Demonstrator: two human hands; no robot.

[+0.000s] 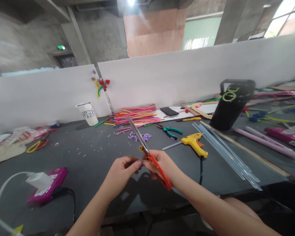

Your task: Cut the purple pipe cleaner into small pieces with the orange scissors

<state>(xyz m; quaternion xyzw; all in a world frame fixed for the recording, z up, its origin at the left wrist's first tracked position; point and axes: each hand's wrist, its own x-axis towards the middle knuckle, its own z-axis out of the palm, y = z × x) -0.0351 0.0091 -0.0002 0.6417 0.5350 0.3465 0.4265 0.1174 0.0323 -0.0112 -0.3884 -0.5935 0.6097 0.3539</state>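
A pair of orange-handled scissors [139,136] rests in my right hand [163,164], blades pointing up and away over the table. My left hand [124,170] is closed in a pinch, its fingertips meeting those of my right hand. Whatever sits between the left fingertips is too small and hidden to name. By the scissors' pivot shows a small yellow bit [142,149]. Beyond the blades lies a pile of short purple pieces [140,137], and behind it a heap of pink, red and yellow fuzzy craft stems [135,114].
Right of my hands lie a yellow glue gun [194,144], teal-handled pliers [172,131] and clear glue sticks [226,154]. A black bottle [229,108] stands farther right. On the left are a paper cup [88,114] and a magenta power strip [49,186] with a plugged-in charger.
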